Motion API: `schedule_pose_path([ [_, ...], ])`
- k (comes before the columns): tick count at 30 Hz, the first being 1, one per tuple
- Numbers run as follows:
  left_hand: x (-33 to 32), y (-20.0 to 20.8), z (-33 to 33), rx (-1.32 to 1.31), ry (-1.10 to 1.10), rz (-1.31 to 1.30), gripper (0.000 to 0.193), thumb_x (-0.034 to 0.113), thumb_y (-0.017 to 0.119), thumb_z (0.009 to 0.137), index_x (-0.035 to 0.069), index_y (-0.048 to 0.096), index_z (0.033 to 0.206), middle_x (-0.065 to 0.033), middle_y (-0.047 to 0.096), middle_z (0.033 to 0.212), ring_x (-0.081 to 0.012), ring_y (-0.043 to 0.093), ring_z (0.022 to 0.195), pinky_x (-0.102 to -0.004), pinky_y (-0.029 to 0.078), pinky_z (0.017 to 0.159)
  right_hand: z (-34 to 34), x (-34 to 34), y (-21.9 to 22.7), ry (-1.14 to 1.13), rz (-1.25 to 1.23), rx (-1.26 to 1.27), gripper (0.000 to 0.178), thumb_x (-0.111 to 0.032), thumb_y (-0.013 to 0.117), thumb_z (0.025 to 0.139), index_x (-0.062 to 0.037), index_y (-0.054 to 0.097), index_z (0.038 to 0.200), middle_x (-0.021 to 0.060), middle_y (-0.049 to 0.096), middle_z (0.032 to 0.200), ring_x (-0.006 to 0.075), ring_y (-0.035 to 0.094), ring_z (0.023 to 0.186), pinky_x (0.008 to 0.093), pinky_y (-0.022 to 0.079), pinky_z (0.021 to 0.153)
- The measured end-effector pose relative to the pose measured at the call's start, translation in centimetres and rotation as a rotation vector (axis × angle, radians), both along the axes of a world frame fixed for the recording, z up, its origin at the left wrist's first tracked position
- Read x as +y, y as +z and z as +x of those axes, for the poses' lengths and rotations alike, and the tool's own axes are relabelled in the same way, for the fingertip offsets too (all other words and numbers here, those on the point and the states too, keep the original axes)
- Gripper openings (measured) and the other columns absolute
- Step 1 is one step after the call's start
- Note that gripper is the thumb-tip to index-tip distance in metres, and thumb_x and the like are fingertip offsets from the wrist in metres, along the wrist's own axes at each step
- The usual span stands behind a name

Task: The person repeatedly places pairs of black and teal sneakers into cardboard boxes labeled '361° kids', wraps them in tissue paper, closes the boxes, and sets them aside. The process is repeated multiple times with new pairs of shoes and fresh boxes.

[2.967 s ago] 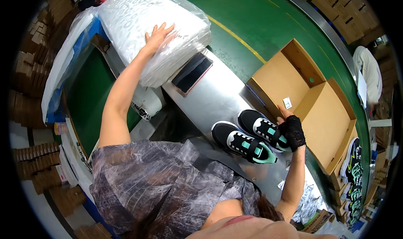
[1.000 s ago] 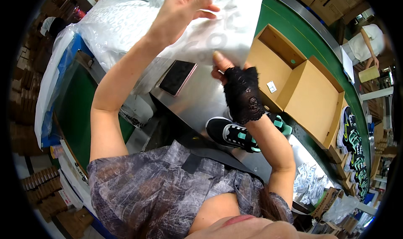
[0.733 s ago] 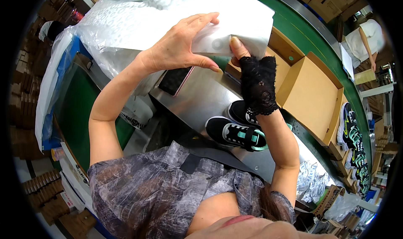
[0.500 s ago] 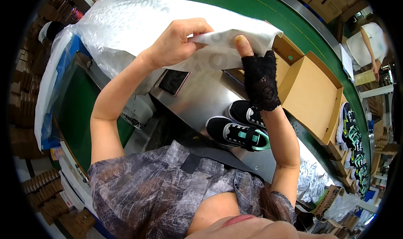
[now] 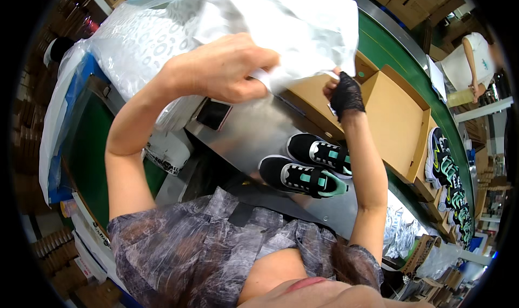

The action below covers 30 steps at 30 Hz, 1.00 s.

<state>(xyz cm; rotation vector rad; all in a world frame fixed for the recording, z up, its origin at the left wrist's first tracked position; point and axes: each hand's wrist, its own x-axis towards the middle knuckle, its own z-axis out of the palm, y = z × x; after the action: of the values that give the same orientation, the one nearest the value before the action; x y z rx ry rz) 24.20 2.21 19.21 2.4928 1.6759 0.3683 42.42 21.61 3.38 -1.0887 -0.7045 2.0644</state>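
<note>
Both my hands grip one sheet of white wrapping paper [image 5: 303,29] with a faint grey print, lifted above the metal table and blurred by motion. My left hand [image 5: 227,67] is closed in a fist on its near left edge. In a black lace fingerless glove, my right hand [image 5: 346,94] pinches the paper's near right corner. Below the paper stands an open brown shoe box [image 5: 400,127], its lid tipped back to the right. Nearer to me, a black sneaker with mint trim [image 5: 297,177] sits beside its mate [image 5: 319,151] on the table.
A dark phone [image 5: 214,114] lies left of the shoes. More printed paper [image 5: 146,48] under clear plastic covers the far left. Several sneakers [image 5: 446,173] line the right side by a green conveyor [image 5: 381,40]. Crumpled paper [image 5: 400,229] lies lower right. Another person [image 5: 467,65] stands far right.
The paper has risen and spread out, uncovering more of the shoe box. My left hand has moved down and right, and my right hand has dropped a little and now pinches the corner.
</note>
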Motion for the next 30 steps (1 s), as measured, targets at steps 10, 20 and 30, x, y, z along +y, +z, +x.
schedule_pose_path([
  [10,-3.5,-1.6,-19.1,0.62,1.221,-0.01,0.024,0.015,0.052,0.066,0.0,0.062,0.081,-0.0233,0.06,0.092,-0.0379,0.058,0.086,-0.0437,0.046,0.077,18.4,10.2,1.2,-0.327,0.217,0.141,0.023,-0.028,0.047,0.084,-0.0194,0.043,0.063,-0.007,0.041,0.055,0.0105,0.034,0.048,0.0246,0.025,0.043],
  [20,2.1,-5.8,-14.4,0.014,0.509,-0.1,0.07,0.031,0.06,0.071,0.001,0.035,0.129,-0.0189,0.042,0.127,-0.0292,0.048,0.111,-0.0355,0.036,0.095,40.2,5.0,1.0,-0.789,0.446,-0.075,0.021,-0.028,0.058,0.084,-0.0103,0.048,0.081,-0.0024,0.047,0.064,0.0093,0.043,0.051,0.0217,0.033,0.043],
  [30,17.9,-19.0,-5.5,-1.204,0.87,-0.702,0.135,0.092,0.037,0.045,-0.015,0.023,0.126,-0.0303,0.035,0.125,-0.0344,0.046,0.109,-0.0486,0.035,0.09,50.2,-0.5,-3.6,-1.018,0.418,-0.62,0.024,-0.021,0.068,0.075,-0.008,0.051,0.086,-0.0001,0.047,0.059,0.0076,0.039,0.042,0.021,0.028,0.036],
])
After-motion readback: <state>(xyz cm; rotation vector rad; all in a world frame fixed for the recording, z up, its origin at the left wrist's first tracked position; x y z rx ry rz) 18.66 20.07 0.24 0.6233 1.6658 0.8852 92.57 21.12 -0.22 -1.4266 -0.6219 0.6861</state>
